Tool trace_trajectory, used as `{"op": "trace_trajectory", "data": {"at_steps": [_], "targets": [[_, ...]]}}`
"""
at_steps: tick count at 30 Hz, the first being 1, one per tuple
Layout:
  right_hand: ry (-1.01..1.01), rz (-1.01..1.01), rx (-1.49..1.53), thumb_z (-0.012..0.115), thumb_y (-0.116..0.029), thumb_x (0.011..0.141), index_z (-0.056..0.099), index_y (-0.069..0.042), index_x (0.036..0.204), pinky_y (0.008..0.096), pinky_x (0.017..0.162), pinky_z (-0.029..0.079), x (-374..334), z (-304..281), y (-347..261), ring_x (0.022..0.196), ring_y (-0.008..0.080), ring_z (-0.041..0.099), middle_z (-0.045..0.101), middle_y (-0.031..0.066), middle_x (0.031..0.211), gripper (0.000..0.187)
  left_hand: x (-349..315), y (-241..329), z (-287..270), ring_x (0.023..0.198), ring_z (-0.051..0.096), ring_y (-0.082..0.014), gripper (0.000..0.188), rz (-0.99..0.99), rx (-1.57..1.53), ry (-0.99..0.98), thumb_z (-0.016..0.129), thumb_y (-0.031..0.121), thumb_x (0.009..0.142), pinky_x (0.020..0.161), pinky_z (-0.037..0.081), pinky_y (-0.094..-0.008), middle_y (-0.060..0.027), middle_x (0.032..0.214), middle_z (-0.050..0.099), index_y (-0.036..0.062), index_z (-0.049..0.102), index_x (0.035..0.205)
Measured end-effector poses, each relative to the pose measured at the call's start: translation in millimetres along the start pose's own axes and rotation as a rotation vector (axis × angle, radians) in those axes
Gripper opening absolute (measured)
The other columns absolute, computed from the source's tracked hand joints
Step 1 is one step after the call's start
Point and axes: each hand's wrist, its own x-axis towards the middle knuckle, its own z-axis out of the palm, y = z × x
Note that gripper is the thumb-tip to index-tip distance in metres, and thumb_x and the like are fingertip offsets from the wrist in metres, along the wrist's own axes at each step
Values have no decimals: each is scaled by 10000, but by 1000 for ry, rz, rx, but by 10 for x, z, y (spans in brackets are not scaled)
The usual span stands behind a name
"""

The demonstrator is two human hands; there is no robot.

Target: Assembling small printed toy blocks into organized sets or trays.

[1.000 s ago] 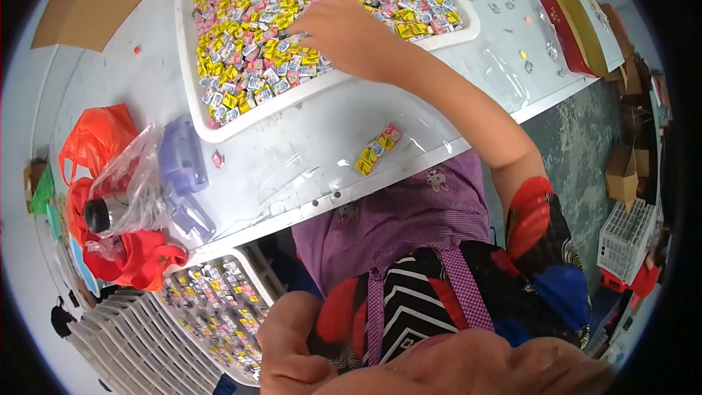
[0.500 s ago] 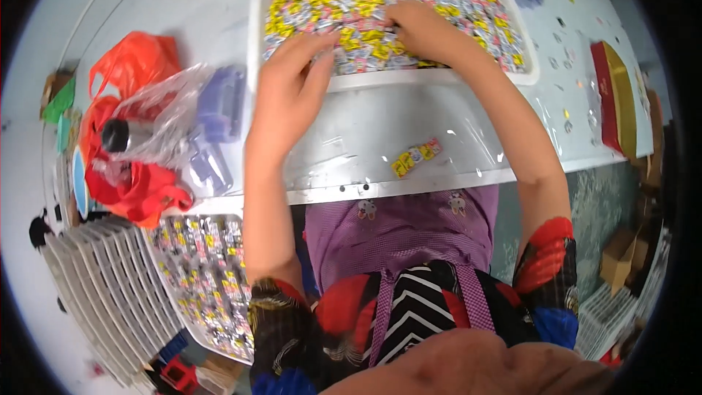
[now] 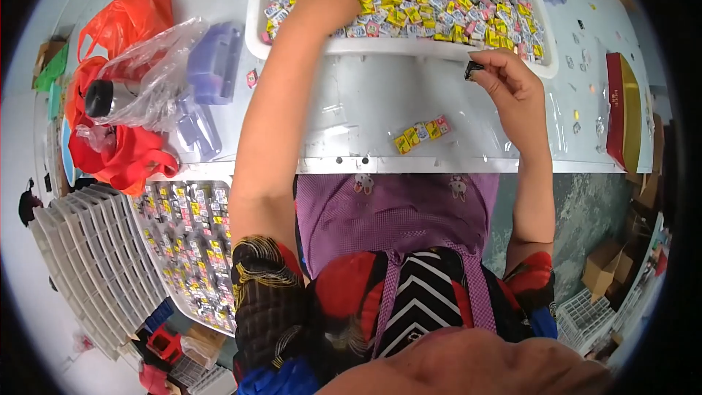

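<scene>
A white tray (image 3: pixel 550 66) full of small yellow, pink and white wrapped pieces (image 3: pixel 409 11) stands at the far side of the table. My left hand (image 3: pixel 327 1) reaches into its left part, fingers curled together at the pieces; a dark bit shows at the fingertips, too small to name. Just in front of the tray's near right corner, my right hand (image 3: pixel 514 91) pinches a small black block (image 3: pixel 474 70) between thumb and fingers. On the table between my forearms lies a short row of yellow, white and pink pieces (image 3: pixel 423 134), set side by side.
At left are red plastic bags (image 3: pixel 126 18), a black-capped bottle (image 3: pixel 102 97) and clear plastic boxes (image 3: pixel 212 62). Below them stand a second filled tray (image 3: pixel 194 249) and stacked white trays (image 3: pixel 91 256). A red-and-gold box (image 3: pixel 621 113) lies at the right edge.
My right hand has come out of the tray toward me, now with a small black block. My left hand has moved farther into the tray. The view has shifted slightly.
</scene>
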Motion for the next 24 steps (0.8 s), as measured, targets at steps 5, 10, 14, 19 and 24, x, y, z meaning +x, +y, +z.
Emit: {"op": "trace_trajectory", "data": {"at_steps": [5, 10, 14, 19, 24], "targets": [[46, -18, -18, 552, 64, 867, 609, 15, 1040, 198, 745, 446, -177, 113, -32, 831, 78, 547, 553, 13, 963, 188, 69, -37, -37, 847, 611, -416, 280, 28, 64, -24, 501, 117, 858, 768, 491, -445, -266, 891, 628, -41, 575, 1077], [53, -32, 51, 515, 86, 869, 611, 24, 1008, 222, 730, 458, -339, 108, -41, 819, 111, 559, 519, 48, 948, 180, -86, 267, -137, 879, 602, -424, 272, 523, -164, 383, 487, 184, 859, 804, 473, -467, -273, 912, 625, -23, 622, 973], [96, -18, 138, 514, 101, 861, 615, 22, 999, 233, 730, 462, -444, 249, -56, 824, 117, 558, 519, 55, 946, 188, 553, -453, 551, 899, 612, -400, 233, -90, -19, -158, 532, 164, 840, 808, 481, -442, -256, 916, 636, -30, 643, 909], [116, 32, -71, 558, 130, 812, 622, 9, 1003, 224, 738, 454, -638, 141, 86, 827, 116, 547, 538, 48, 955, 235, 553, 233, 99, 850, 623, -388, 194, 137, 10, -100, 585, 134, 815, 775, 494, -431, -248, 886, 640, -30, 639, 905], [53, 53, 72, 606, 146, 755, 635, 5, 994, 225, 767, 441, -675, 315, 13, 837, 121, 538, 568, 49, 943, 279, 154, 84, -349, 823, 620, -366, 172, 85, -123, 200, 588, 147, 833, 721, 489, -418, -234, 869, 637, -10, 627, 892]]}}
